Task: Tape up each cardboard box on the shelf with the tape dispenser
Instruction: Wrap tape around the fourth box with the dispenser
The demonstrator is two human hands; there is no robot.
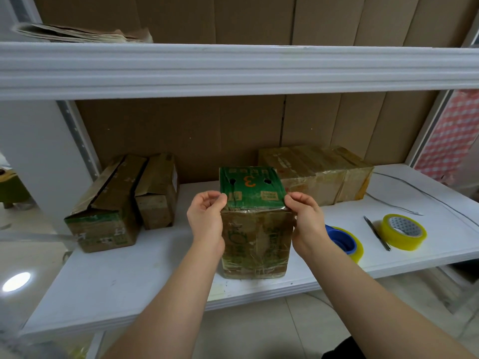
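While both forearms reached in from six o'clock, the left hand [206, 218] and the right hand [305, 220] pinched the near top corners of the green-topped box [255, 224], fingers closed on its edge at nine and three o'clock. The box stood at the middle of the lower shelf [155, 275], near its front lip, its glossy front already wrapped in clear tape. Its long axis appeared upright, the green face up, the printed "3" reading upside down, so its top pointed toward six o'clock. I judged this to be pressing tape down or positioning the box between strips. Next would call for freeing a hand to reach the blue tape dispenser [342, 242] at three o'clock. Farther right lay a pen [377, 233] and a yellow tape roll [403, 231]. At ten o'clock sat two open-flapped boxes [121, 203]; at one o'clock, a taped box [318, 172].
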